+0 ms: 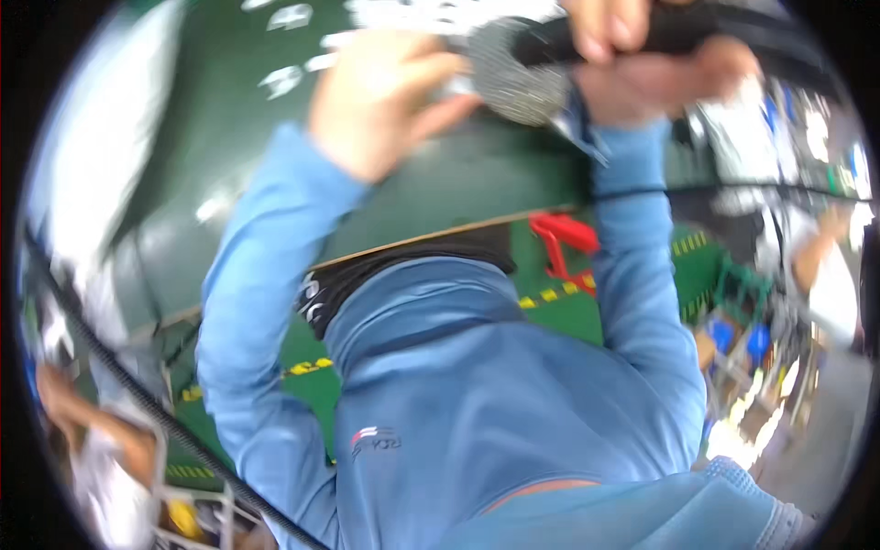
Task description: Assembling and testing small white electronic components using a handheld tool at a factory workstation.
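Observation:
My right hand (655,78) is wrapped round a thick black handle or tube (678,32) at the upper right. At its left end sits a round grey disc (521,78) with a rough, mesh-like face. Just left of the disc is my left hand (380,96), its fingers pressed together. Something small and pale shows at those fingertips, too blurred to name. Thin bluish strands (587,137) hang below the disc by my right wrist. Both hands are above the green tabletop (458,188).
Several white pieces (280,82) lie on the table's far side. A red object (564,240) shows beyond the near table edge, over green floor with yellow-black tape (312,367). Black cables (137,394) cross at left and right. Other people (101,449) are at both sides.

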Demonstrator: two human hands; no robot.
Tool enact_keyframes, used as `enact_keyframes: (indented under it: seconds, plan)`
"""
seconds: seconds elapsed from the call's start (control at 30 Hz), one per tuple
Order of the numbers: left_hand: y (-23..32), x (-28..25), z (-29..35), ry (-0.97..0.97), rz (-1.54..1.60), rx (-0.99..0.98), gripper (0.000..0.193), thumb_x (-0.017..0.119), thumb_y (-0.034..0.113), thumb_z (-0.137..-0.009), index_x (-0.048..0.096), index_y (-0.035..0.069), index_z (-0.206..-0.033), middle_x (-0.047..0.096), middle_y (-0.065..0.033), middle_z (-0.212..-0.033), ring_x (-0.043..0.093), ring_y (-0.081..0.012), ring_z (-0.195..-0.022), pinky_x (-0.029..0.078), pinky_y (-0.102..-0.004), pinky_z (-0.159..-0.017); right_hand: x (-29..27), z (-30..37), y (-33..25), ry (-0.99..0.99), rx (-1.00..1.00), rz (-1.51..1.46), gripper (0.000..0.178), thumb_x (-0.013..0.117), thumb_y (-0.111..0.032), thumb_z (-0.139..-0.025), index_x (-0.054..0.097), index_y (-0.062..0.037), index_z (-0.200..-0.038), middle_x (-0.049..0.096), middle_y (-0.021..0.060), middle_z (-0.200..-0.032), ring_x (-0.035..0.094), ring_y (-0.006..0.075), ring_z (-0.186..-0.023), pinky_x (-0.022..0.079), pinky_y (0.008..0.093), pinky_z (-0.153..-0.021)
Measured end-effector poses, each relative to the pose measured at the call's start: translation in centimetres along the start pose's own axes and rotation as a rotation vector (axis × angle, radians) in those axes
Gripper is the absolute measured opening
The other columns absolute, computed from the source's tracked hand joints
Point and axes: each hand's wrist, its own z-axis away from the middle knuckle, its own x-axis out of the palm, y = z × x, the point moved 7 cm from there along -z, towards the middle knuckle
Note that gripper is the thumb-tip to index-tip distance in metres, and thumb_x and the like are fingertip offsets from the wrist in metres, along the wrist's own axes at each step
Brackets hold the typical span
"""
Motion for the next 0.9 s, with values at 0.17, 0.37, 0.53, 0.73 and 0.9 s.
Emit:
enact_keyframes:
  seconds: [0.17, 0.37, 0.53, 0.73, 0.9]
  plan:
    - [0.2, 0.8, -0.6, -0.109, -0.004, -0.038, 0.030, 0.084, 0.013, -0.076, 0.073, 0.002, -0.101, 0.063, -0.0074, -0.090, 0.057, -0.0254, -0.083, 0.042, -0.0366, -0.075, 3.5, -1.6, -1.5, 0.389, 0.088, 0.310, 0.020, 0.057, -0.022, -0.102, 0.054, -0.0054, -0.092, 0.049, 0.0048, -0.058, 0.046, 0.0175, -0.045, 0.041, 0.0298, -0.045]
    - [0.3, 1.2, 0.2, -0.083, -0.003, -0.041, 0.030, 0.085, 0.020, -0.076, 0.074, 0.006, -0.100, 0.062, -0.0037, -0.090, 0.057, -0.0230, -0.081, 0.040, -0.0355, -0.072, 5.4, -1.2, -1.4, 0.237, 0.055, 0.378, 0.028, 0.070, -0.016, -0.093, 0.059, -0.0036, -0.071, 0.056, 0.0020, -0.055, 0.051, 0.0094, -0.043, 0.040, 0.0240, -0.044]
    - [0.4, 1.1, 0.2, -0.078, -0.007, -0.047, 0.031, 0.085, 0.020, -0.076, 0.074, 0.006, -0.101, 0.062, -0.0036, -0.090, 0.056, -0.0229, -0.082, 0.040, -0.0358, -0.073, 5.8, -0.7, -0.9, 0.273, 0.100, 0.372, 0.027, 0.074, -0.018, -0.091, 0.061, -0.0036, -0.072, 0.057, 0.0013, -0.056, 0.051, 0.0080, -0.043, 0.039, 0.0226, -0.044]
    - [0.5, 1.0, 0.2, -0.073, 0.000, -0.039, 0.029, 0.084, 0.020, -0.077, 0.074, 0.006, -0.100, 0.061, -0.0031, -0.089, 0.056, -0.0228, -0.081, 0.040, -0.0358, -0.073, 6.0, -0.7, -0.8, 0.292, 0.108, 0.341, 0.025, 0.075, -0.018, -0.091, 0.063, -0.0022, -0.075, 0.059, 0.0014, -0.058, 0.051, 0.0079, -0.043, 0.040, 0.0218, -0.043]
    - [0.5, 0.9, 0.2, -0.088, -0.010, -0.054, 0.029, 0.084, 0.022, -0.078, 0.074, 0.007, -0.100, 0.061, -0.0026, -0.089, 0.057, -0.0224, -0.082, 0.040, -0.0357, -0.073, 6.2, -0.8, -1.0, 0.265, 0.066, 0.340, 0.024, 0.075, -0.017, -0.090, 0.063, -0.0017, -0.077, 0.059, 0.0020, -0.058, 0.051, 0.0079, -0.043, 0.040, 0.0217, -0.043]
